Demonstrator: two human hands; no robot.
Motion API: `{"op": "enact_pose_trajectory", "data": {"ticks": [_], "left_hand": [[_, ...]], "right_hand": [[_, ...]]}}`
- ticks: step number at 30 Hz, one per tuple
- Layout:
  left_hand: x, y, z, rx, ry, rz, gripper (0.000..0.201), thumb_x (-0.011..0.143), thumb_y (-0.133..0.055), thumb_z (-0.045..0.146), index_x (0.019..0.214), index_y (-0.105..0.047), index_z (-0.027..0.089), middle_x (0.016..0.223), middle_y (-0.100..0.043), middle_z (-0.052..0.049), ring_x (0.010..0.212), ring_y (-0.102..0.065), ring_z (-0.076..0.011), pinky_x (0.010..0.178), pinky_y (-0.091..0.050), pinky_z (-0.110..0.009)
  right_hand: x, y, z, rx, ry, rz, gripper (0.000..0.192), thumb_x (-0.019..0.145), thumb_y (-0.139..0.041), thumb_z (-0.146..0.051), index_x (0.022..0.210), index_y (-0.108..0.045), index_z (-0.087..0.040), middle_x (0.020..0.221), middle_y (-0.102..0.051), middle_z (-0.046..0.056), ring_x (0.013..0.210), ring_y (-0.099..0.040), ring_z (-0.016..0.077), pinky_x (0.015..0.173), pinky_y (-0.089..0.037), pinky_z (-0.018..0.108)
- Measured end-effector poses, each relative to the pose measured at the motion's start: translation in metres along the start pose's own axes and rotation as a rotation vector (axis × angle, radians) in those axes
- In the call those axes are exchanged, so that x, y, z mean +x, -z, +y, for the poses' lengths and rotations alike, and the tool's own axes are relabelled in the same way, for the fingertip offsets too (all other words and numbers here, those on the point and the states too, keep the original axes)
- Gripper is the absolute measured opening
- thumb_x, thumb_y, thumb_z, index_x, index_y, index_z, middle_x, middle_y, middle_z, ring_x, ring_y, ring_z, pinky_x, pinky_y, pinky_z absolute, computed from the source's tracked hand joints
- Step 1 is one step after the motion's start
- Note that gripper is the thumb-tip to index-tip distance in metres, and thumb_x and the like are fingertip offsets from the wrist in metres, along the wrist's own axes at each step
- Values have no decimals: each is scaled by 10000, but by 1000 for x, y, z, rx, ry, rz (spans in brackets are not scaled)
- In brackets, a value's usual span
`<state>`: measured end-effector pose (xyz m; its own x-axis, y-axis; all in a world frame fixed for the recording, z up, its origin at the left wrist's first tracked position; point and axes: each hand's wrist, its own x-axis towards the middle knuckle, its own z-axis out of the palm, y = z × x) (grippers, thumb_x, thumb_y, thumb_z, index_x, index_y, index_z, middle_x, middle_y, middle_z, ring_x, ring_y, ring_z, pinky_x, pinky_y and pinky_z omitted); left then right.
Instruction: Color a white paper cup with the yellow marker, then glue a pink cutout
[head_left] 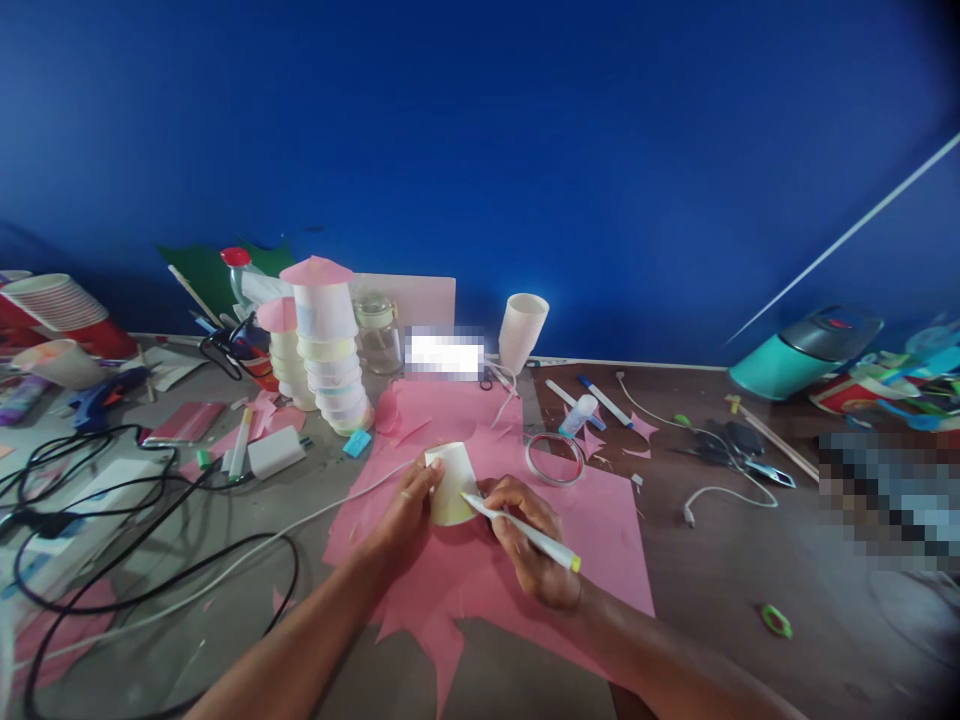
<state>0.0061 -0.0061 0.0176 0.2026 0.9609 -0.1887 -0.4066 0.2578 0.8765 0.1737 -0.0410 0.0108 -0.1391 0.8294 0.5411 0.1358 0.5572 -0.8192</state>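
Observation:
My left hand [411,505] is closed on a small paper cup [452,480], its thumb pressed on the pale side wall. The cup is tilted and its lower part looks yellowish. In my right hand [529,545] is a white marker [536,535] with a yellow end, gripped like a pen. The marker's tip meets the side of the cup, or very nearly so. Below both hands lies pink paper [592,540] with jagged cut edges.
Left of the paper stands a tall stack of paper cups [330,350] topped with pink paper. Upright cups [521,330] stand at the back. A tape roll [555,458] and markers [606,400] lie right. Black cables [150,600] cover the left side; a teal bottle [787,355] lies far right.

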Motion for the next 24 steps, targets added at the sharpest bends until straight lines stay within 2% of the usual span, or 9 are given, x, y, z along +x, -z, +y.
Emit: {"op": "enact_pose_trajectory", "data": {"ticks": [3,6,13,19,24], "left_hand": [[0,3,-1,63,-38,-9,324,863,-653,477,998,-670,183,862,-728,-59,807,-664,-222,607,-464,-279],[1,4,-3,3,-20,-29,354,871,-654,467,1063,-650,169,882,-726,-52,794,-662,-214,613,-468,-281],[4,7,-10,-70,-6,-40,371,874,-665,419,1145,-641,167,880,-725,-53,809,-667,-210,674,-486,-281],[2,3,-6,-72,7,-38,389,862,-664,444,1115,-651,149,845,-725,-67,803,-682,-225,669,-493,-282],[0,-1,0,-29,6,19,327,829,-683,461,1012,-691,189,804,-731,-65,813,-691,-252,636,-503,-283]], "right_hand": [[1,-2,-1,22,46,8,98,962,-518,-266,987,-612,-251,816,-602,25,795,-633,199,679,-511,319],[3,-4,-2,20,92,7,99,956,-533,-250,1003,-621,-250,788,-583,16,742,-602,182,645,-495,303],[3,-6,2,-23,132,-6,125,941,-527,-199,1012,-617,-247,811,-608,23,758,-617,182,661,-508,310],[3,-4,1,-2,113,-10,121,930,-518,-195,958,-629,-235,781,-606,21,747,-622,186,661,-508,318],[1,1,-1,19,-15,-8,127,952,-508,-255,923,-631,-262,798,-635,36,856,-664,237,753,-531,392]]}}
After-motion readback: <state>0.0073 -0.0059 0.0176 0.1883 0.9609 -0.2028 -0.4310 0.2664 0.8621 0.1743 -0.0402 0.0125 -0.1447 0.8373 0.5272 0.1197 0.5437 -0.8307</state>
